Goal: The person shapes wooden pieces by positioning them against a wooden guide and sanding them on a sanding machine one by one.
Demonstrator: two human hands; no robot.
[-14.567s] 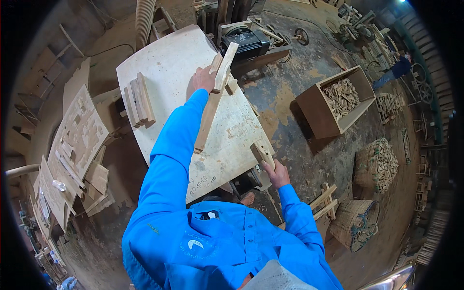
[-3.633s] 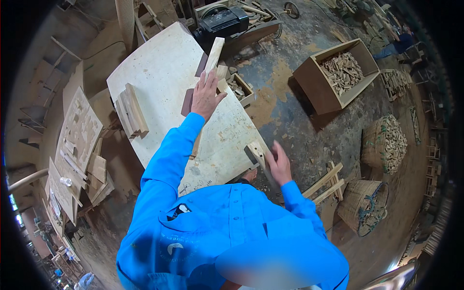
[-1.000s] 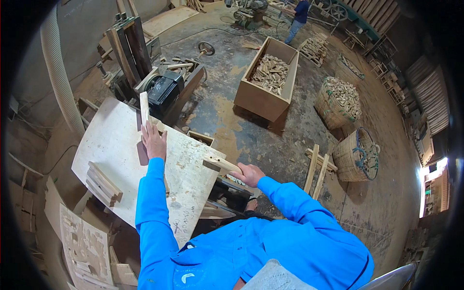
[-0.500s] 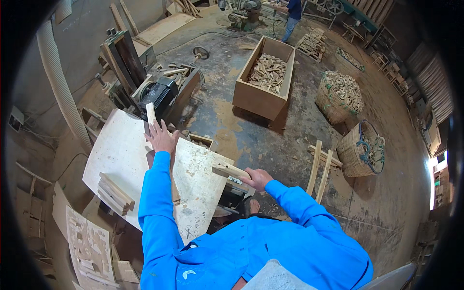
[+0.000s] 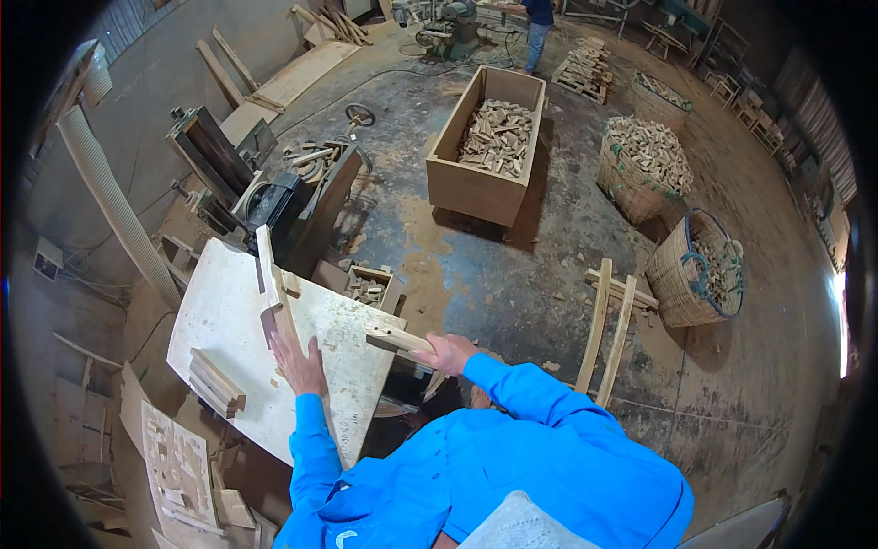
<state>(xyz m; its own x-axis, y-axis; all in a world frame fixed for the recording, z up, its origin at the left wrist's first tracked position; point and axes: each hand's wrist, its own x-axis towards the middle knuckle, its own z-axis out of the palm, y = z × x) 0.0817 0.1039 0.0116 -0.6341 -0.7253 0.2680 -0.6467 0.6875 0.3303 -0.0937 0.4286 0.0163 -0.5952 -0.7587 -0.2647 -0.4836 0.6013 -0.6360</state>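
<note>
My left hand (image 5: 300, 368) lies over the pale work board with its fingers stretched out and thumb apart. Its fingertips are at the near end of a long wooden piece (image 5: 267, 261), which points away from me beyond the far edge. Whether they touch it I cannot tell. A small wood block (image 5: 291, 284) sits beside that piece. My right hand (image 5: 450, 353) is closed round one end of a wooden bar (image 5: 400, 339) with small dark holes, held over the board's right edge. Several stacked wood strips (image 5: 216, 382) rest on the left of the work board (image 5: 352, 403).
Beyond the board stands a machine with a black motor (image 5: 277, 206). A small box of offcuts (image 5: 369, 287) adjoins the board. A large wooden crate (image 5: 476, 188) and woven baskets (image 5: 679, 279) hold wood pieces. Long strips (image 5: 596, 325) lie on the floor. Another person (image 5: 538, 35) stands far off.
My left hand has drawn back toward me, uncovering more of the long wooden piece and the small block. My right hand still grips the bar, and the view has shifted slightly.
</note>
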